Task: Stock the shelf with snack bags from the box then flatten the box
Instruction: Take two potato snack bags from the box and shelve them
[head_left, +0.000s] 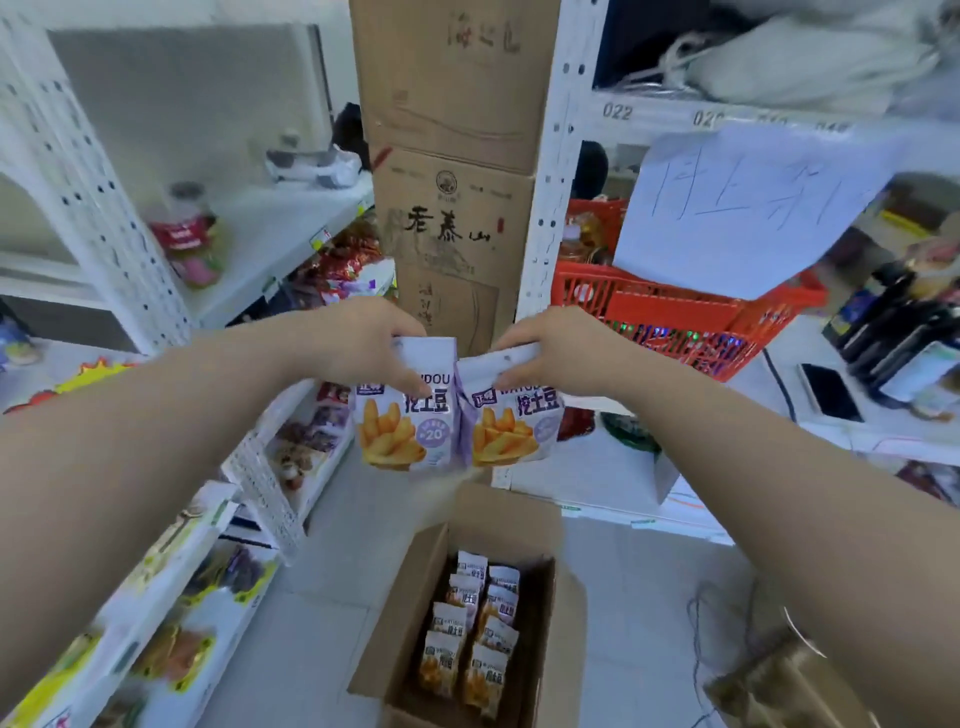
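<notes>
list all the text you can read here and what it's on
"挖土豆": left snack bag in the left hand, right snack bag in the right hand
"20": circle on the left snack bag
"老泰山": middle carton
"022": right shelf rail
Not legible: handwriting on the paper sheet and top carton
Too small: bags in the open box

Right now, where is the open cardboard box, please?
The box sits on the floor at the head view's bottom centre, directly below the two held snack bags.
</notes>
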